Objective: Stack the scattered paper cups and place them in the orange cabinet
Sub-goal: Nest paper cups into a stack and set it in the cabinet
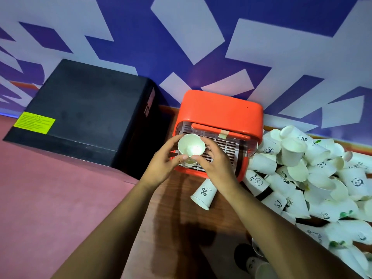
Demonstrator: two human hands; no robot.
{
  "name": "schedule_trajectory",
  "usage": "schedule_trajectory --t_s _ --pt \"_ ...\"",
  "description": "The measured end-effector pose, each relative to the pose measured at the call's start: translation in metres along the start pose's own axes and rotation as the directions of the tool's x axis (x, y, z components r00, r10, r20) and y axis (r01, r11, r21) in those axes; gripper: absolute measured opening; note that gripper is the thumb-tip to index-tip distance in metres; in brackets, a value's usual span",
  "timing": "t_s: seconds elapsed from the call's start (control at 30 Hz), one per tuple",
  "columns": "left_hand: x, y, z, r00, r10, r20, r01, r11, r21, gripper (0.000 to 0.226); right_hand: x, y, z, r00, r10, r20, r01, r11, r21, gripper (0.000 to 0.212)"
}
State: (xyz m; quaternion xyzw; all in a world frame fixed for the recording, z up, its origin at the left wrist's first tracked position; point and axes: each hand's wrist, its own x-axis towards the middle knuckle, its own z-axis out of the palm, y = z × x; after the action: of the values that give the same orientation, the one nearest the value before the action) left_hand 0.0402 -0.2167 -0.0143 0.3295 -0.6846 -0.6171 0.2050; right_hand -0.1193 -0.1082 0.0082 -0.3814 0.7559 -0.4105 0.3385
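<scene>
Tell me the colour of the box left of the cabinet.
Black box, yellow label; head view.

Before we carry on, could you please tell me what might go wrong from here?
1. The left hand and right hand hold the paper cup only with their fingers; it may slip or buckle while nesting onto the cup below.
2. The heap of cups leans against the orange cabinet; a nudge could spill it.
3. The right forearm passes close to the cup marked % and might knock it.

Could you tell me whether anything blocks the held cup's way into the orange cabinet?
Perhaps: the orange plastic cabinet's clear front panel lies just behind the white paper cup; I cannot tell whether it is open.
</scene>
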Motion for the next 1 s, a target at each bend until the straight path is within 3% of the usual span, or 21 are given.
schedule_trajectory --t_s 0.1,0.3,0.43,0.53,0.6,0.7,0.77,0.83,0.93,1.0 --pt "-0.001 -0.01 0.001 1.0 -0.019 0.022 0.017 0.997 0.076 0.058 -0.001 0.007 0.001 0.999 0.035 0.037 -0.034 0.999 -0.021 0.062" --pt "0.0 -0.025 0.016 1.0 -0.003 -0.023 0.013 0.887 0.461 0.059 -0.002 0.022 0.008 0.983 0.131 0.126 -0.102 0.972 -0.211 0.063" --pt "-0.005 -0.024 0.023 0.997 0.04 -0.07 -0.003 0.888 0.459 0.063 0.001 0.023 0.007 0.988 0.135 0.074 -0.115 0.968 -0.224 0.056" --pt "-0.026 -0.024 0.026 0.988 -0.015 -0.154 0.079 0.906 0.416 0.04 -0.017 0.026 -0.01 0.996 0.087 -0.028 -0.091 0.973 -0.213 0.033" --pt "-0.044 -0.031 0.037 0.992 -0.06 -0.114 0.103 0.901 0.421 0.016 -0.042 0.039 -0.021 0.993 0.067 -0.095 -0.088 0.967 -0.238 0.017" --pt "-0.062 -0.048 0.059 0.976 -0.216 -0.005 0.202 0.903 0.378 0.013 -0.076 0.068 -0.022 0.984 0.124 -0.127 -0.158 0.938 -0.307 0.008" --pt "-0.065 -0.056 0.07 0.933 -0.357 0.043 0.33 0.897 0.293 0.036 -0.084 0.079 -0.016 0.947 0.317 -0.054 -0.32 0.919 -0.228 0.016" --pt "-0.064 -0.059 0.081 0.905 -0.412 0.105 0.374 0.89 0.26 0.047 -0.083 0.081 -0.009 0.861 0.504 0.067 -0.505 0.863 0.004 0.022" --pt "-0.069 -0.047 0.091 0.894 -0.42 0.153 0.402 0.905 0.139 0.036 -0.084 0.076 -0.005 0.793 0.587 0.164 -0.599 0.7 0.389 0.021" --pt "-0.074 -0.04 0.093 0.9 -0.388 0.196 0.382 0.921 0.07 0.034 -0.086 0.076 -0.016 0.749 0.637 0.179 -0.629 0.6 0.495 0.038"
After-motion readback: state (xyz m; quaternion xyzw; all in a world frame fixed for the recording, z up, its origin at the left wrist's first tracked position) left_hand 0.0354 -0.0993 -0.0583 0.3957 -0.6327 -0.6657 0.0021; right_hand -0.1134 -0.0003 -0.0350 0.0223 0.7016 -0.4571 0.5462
